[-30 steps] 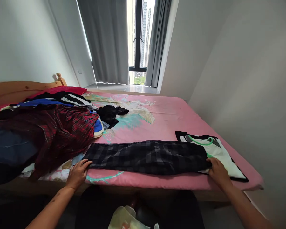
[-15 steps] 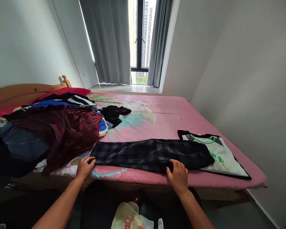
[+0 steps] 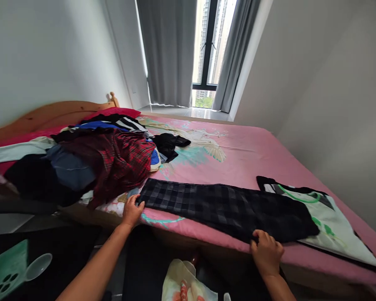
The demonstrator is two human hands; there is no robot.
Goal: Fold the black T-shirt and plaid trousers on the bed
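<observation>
Dark plaid trousers (image 3: 203, 202), folded into a long strip, lie along the near edge of the pink bed. My left hand (image 3: 133, 212) pinches their narrow left end at the near corner. Farther right, my right hand (image 3: 266, 251) has its thumb and fingers closed on the near edge of the cloth. The wide right end of the trousers overlaps a flat white T-shirt (image 3: 335, 221) with a green collar and green print. Under that shirt, black cloth shows at the edges.
A heap of clothes with a red plaid shirt (image 3: 125, 159) on top fills the bed's left side. A small black garment (image 3: 167, 144) lies beside it. The pink bedsheet (image 3: 247, 146) stretches toward the window. A green phone-like case (image 3: 8, 267) appears at lower left.
The view has swung left and tilted down, so the bed sits farther right. Both hands stay at the trousers; the right hand's fingers have closed on the near edge.
</observation>
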